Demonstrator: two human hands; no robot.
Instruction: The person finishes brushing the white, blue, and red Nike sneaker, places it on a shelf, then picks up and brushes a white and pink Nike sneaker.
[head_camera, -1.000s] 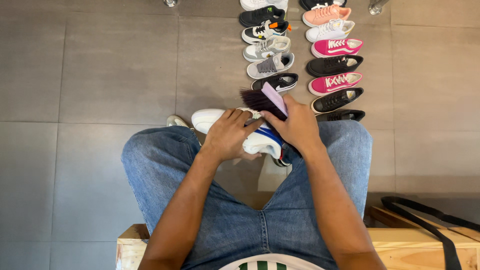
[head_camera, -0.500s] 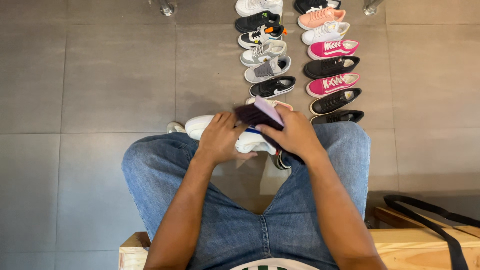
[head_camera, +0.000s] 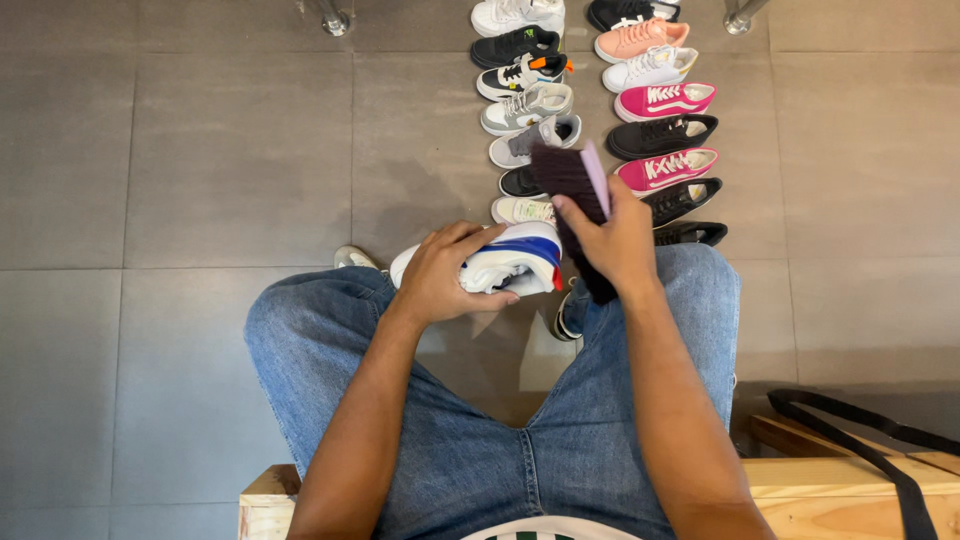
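At the centre of the frame a white sneaker (head_camera: 505, 262) with a blue band and a red spot is held above the person's knees, its sole turned toward the camera. The left hand (head_camera: 447, 275) wraps around it from the left, its grip closed on the sneaker. Just to the right, the right hand (head_camera: 618, 240) has its grip closed on a brush (head_camera: 570, 185) with dark bristles and a pale purple back, raised just above and to the right of the sneaker, bristles facing left. Blue jeans (head_camera: 480, 440) fill the lower middle. Beyond the hands, two rows of shoes (head_camera: 600, 100) run up the grey tiled floor (head_camera: 200, 150) toward the top edge. At the bottom, a wooden bench (head_camera: 270, 495) carries a black strap (head_camera: 860, 440) at lower right.
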